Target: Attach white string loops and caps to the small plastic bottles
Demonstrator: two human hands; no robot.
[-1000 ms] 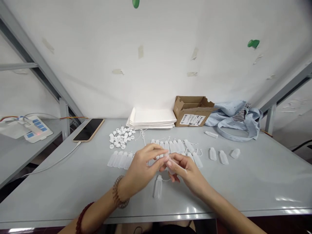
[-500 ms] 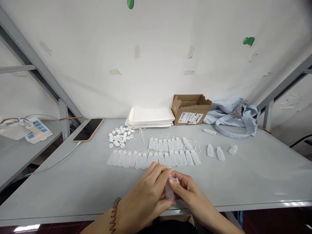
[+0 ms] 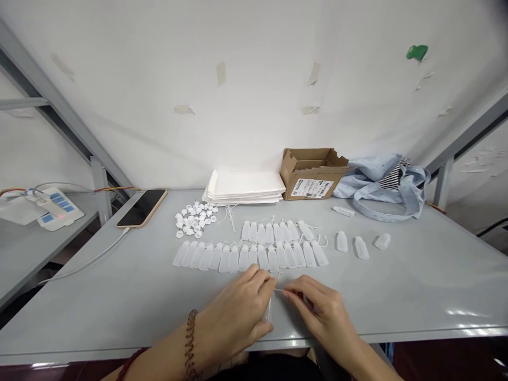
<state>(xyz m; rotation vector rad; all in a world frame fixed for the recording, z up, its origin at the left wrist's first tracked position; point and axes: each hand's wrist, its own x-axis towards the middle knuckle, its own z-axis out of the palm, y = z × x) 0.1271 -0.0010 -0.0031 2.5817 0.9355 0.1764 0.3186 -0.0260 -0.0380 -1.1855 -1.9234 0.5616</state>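
My left hand (image 3: 244, 304) is closed around a small translucent plastic bottle (image 3: 269, 311), which mostly hides behind the fingers near the table's front edge. Thumb and forefinger of my right hand (image 3: 317, 307) pinch the end of a thin white string (image 3: 279, 290) that runs from the bottle's neck. Just beyond the hands, several like bottles (image 3: 224, 259) lie side by side in a long row, many with white strings at their necks. A shorter row of bottles (image 3: 269, 233) lies behind it. Loose bottles (image 3: 361, 247) rest to the right.
A pile of white caps (image 3: 194, 218) lies back left, beside a charging phone (image 3: 143, 208). White strings (image 3: 230, 216), stacked white sheets (image 3: 244, 188), an open cardboard box (image 3: 313, 174) and a light blue cloth bag (image 3: 381, 185) line the back. Metal frame posts stand at both sides.
My right hand has let go of the bottle and moved right, drawing the string out sideways. The bottle has stayed in my left hand. The view has shifted slightly.
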